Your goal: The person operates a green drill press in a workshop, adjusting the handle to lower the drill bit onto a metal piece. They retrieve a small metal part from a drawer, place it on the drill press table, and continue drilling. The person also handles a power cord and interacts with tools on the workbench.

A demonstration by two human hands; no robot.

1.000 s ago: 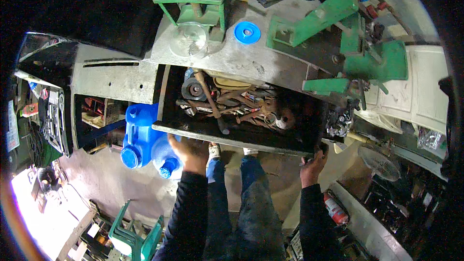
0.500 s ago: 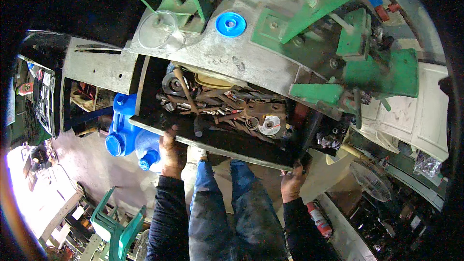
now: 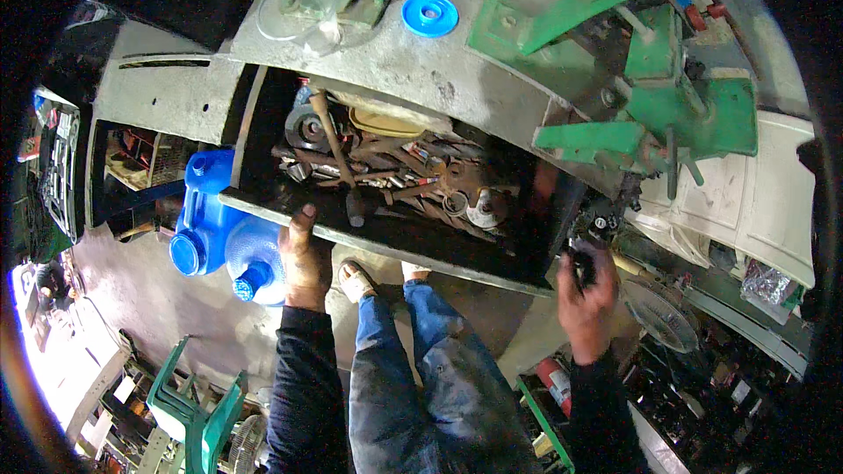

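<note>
Grey-edged, the tool drawer (image 3: pixel 421 259) is clasped at its front lip by the left hand (image 3: pixel 303 268), apparently for steadiness, while the right hand (image 3: pixel 588 303), beside its corner, grips something indiscernible or nothing.

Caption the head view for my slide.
Left hand holds an open drawer of tools; right hand near its corner.
</note>
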